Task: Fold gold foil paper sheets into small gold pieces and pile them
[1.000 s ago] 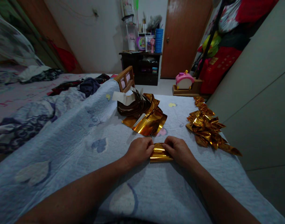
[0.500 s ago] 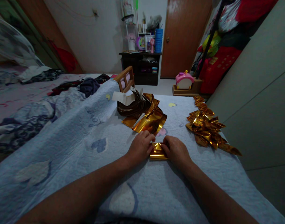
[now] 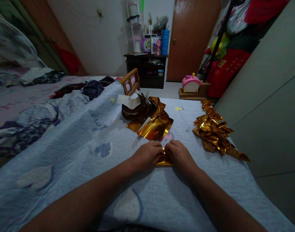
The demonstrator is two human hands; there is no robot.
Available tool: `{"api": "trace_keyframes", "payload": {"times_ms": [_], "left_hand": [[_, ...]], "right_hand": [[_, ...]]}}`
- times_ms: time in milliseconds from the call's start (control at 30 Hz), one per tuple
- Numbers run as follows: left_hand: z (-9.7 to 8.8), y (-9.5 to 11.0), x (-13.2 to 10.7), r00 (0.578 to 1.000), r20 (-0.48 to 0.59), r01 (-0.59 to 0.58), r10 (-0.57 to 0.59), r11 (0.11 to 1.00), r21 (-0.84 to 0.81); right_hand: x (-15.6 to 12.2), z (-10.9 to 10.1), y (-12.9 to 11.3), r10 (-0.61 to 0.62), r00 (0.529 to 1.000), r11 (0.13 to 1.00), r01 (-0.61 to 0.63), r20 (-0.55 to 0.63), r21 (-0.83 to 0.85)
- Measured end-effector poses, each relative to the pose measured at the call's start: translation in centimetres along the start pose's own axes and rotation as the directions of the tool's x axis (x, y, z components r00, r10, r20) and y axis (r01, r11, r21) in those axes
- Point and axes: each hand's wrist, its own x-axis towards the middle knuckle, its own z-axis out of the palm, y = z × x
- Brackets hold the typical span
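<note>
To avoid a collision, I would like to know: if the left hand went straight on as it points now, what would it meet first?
Most likely the right hand, just ahead of the left hand across the gold sheet between them; the exact gap is hard to judge.

folded gold foil sheet (image 3: 164, 163) (shiny, largely covered) lies on the blue quilt (image 3: 162, 199), front edge straight.

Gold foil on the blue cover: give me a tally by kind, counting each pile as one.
Foil piece held between the left hand and right hand: 1
Pile of loose sheets: 1
Heap of folded pieces: 1
Total: 3. Pieces within the piles overlap too much to count.
</note>
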Motion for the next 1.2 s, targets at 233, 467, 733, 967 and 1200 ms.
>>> {"api": "trace_keyframes", "payload": {"times_ms": [233, 467, 733, 967, 1200], "left_hand": [[-0.5, 0.3, 0.2, 0.998, 0.055, 0.006, -0.006, 1.0, -0.012], [-0.4, 0.2, 0.1, 0.998, 0.069, 0.004, -0.003, 1.0, -0.018], [-0.8, 0.6, -0.1, 0.995, 0.095, 0.025, -0.021, 0.999, -0.048], [-0.5, 0.3, -0.2, 0.995, 0.098, 0.014, -0.01, 0.999, -0.045], [-0.8, -0.1, -0.3, 0.992, 0.125, 0.001, 0.007, 0.998, -0.057]], "right_hand": [[-0.1, -0.2, -0.1, -0.034, 0.999, 0.999, 0.035, 0.026, -0.033], [-0.4, -0.2, -0.4, -0.046, 0.998, 0.994, 0.048, 0.031, -0.095], [-0.8, -0.7, -1.4, -0.003, 0.999, 0.99, 0.01, 0.047, -0.14], [-1.0, -0.1, -1.9, -0.005, 1.0, 0.979, 0.007, 0.011, -0.205], [-1.3, -0.1, -1.9, -0.011, 1.0, 0.983, 0.013, 0.013, -0.186]]}}
